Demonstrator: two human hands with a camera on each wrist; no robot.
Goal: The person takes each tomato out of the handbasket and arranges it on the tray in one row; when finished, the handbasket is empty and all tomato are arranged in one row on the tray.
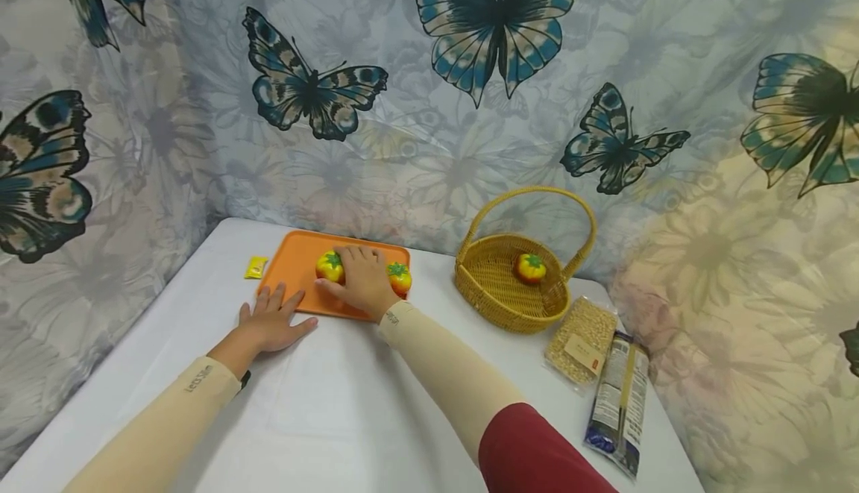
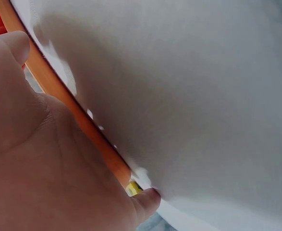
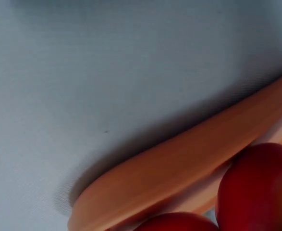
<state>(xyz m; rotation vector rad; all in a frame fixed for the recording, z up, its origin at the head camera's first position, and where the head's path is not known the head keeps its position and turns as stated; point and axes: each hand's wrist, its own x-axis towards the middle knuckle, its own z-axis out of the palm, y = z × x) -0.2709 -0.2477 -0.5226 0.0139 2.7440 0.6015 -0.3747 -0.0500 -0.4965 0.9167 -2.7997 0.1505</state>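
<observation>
An orange tray lies on the white table with two shiny yellow-and-red tomatoes on it. My right hand is over the tray, its thumb and fingers around the left tomato. The other tomato sits right of that hand, near the tray's right side. From the right wrist, red tomato undersides show by the tray's rim; the hand itself is not visible there. My left hand rests with fingers spread at the tray's near left corner. In the left wrist view its palm lies along the tray's edge.
A yellow wicker basket with a tall handle stands right of the tray, one tomato inside. Nearby lie a clear bag of beans or grain and a dark printed packet. A small yellow packet lies left of the tray.
</observation>
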